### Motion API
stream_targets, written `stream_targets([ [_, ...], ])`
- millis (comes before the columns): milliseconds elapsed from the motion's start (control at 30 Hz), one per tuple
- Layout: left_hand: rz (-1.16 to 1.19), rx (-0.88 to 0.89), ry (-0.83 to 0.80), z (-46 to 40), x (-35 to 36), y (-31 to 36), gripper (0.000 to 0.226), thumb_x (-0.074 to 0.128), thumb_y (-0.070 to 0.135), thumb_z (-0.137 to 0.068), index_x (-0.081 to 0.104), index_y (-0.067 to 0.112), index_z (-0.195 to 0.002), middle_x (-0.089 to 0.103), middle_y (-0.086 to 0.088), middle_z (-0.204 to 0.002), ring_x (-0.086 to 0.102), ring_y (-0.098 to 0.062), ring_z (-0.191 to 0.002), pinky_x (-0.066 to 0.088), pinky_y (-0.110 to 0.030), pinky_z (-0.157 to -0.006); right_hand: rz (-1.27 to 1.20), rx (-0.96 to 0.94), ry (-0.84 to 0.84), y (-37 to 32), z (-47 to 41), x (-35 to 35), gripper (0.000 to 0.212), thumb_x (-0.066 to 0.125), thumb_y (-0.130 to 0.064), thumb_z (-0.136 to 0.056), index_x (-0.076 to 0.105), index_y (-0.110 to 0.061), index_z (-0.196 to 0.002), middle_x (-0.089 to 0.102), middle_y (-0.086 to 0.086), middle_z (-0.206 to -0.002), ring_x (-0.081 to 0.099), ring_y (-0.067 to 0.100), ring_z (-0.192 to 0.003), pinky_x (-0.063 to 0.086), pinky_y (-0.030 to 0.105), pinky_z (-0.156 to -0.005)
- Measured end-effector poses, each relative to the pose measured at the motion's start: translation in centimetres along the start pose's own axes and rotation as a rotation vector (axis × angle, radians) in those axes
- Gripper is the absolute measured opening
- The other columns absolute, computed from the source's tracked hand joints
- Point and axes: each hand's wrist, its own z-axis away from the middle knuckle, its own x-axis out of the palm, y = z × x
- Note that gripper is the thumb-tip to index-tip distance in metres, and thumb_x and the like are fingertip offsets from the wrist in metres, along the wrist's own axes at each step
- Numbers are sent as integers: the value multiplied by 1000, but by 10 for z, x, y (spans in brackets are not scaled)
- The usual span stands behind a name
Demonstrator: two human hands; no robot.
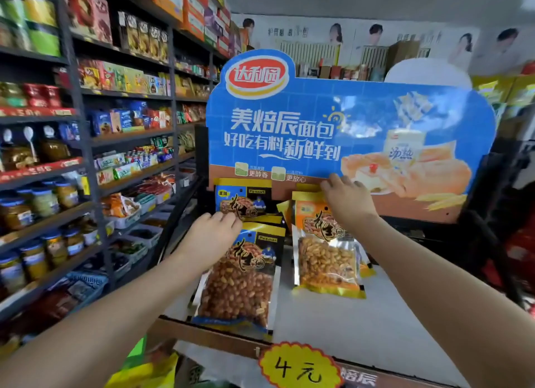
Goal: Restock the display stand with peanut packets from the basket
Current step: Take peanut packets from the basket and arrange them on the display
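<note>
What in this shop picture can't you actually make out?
Head view:
- The basket: out of frame.
- Left hand fingertips: hidden against the blue peanut packets.
- Top of the orange peanut packet: covered by the right hand.
- Price tag: cut off by the bottom edge.
- Left shelf labels: blurred.

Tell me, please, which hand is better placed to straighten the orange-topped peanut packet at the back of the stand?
The right hand: it already rests on the top edge of the orange-topped peanut packet, while the left hand sits over the blue-topped peanut packets.
</note>
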Motion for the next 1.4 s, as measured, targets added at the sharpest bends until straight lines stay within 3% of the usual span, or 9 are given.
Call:
stream_targets([
  [167, 77, 22, 150, 30, 17, 9, 35, 46, 9, -81, 55, 8, -114, 63, -11, -113, 60, -27, -96, 54, -35, -74, -252, -66, 53, -37, 17, -6, 32, 48, -8, -90, 49, -11, -122, 50, 12, -128, 51, 33, -114, 46, 39, -72],
  [300, 129, 251, -79, 58, 16, 11, 35, 80, 27, -64, 68, 15, -95, 71, -3, -90, 69, -18, -68, 56, -33, -58, -299, -214, -39, -72, 8, -9, 36, 42, -18, -96, 45, -15, -132, 49, 11, -135, 46, 32, -122, 40, 42, -97],
  [467, 188, 229, -210, 74, -7, -1, 63, 60, 72, -65, 68, 22, -102, 70, 3, -100, 69, -13, -74, 52, -23, -54, -320, -185, -258, -112, -16, 10, 46, 38, -24, -98, 28, -13, -142, 34, 12, -148, 33, 31, -134, 34, 46, -106],
  [533, 288, 174, -319, 79, -6, -1, 75, 47, 68, -78, 41, 21, -137, 41, -6, -144, 56, -24, -114, 53, -32, -74, -367, -146, -351, -125, -24, 20, 48, 39, -28, -98, 28, -11, -141, 33, 14, -147, 34, 33, -132, 34, 47, -104],
  [633, 356, 139, -474, 80, -11, 0, 80, 39, 64, -85, 11, 25, -149, 3, -1, -159, 34, -26, -134, 45, -36, -90, -383, -41, -355, -135, -34, 26, 49, 47, -37, -93, 42, -8, -132, 43, 18, -136, 37, 36, -125, 37, 46, -99],
  [967, 286, -7, -487, 75, 3, 4, 71, 46, 48, -91, 17, 13, -145, 21, -8, -151, 52, -26, -114, 50, -35, -75, -322, -38, -40, -129, -46, -1, 32, 48, -29, -94, 52, -12, -121, 56, 12, -125, 44, 32, -119, 36, 42, -95],
  [1133, 445, 98, -126, 87, 3, 4, 41, 65, 50, -72, 67, 16, -96, 67, 0, -89, 62, -12, -54, 40, -20, -33, -352, 12, 52, -110, -2, -8, 43, 47, -32, -94, 41, -14, -133, 46, 11, -133, 40, 31, -124, 37, 43, -98],
  [1233, 578, 155, -5, 90, -23, 15, 36, 40, 40, -79, 68, 18, -85, 63, 4, -74, 58, -12, -46, 33, -18, -32, -478, 97, 12, -97, 46, -19, 31, 43, -27, -95, 49, -13, -122, 61, 13, -117, 55, 35, -106, 48, 41, -75],
  [1400, 806, 386, 141, 92, -66, 79, 31, 42, 31, -78, 70, 19, -86, 66, 2, -67, 61, -19, -47, 34, -20, -30, -529, 336, 74, -77, 164, -37, 21, 44, -27, -94, 57, -15, -105, 70, 11, -86, 61, 35, -82, 49, 38, -61],
])
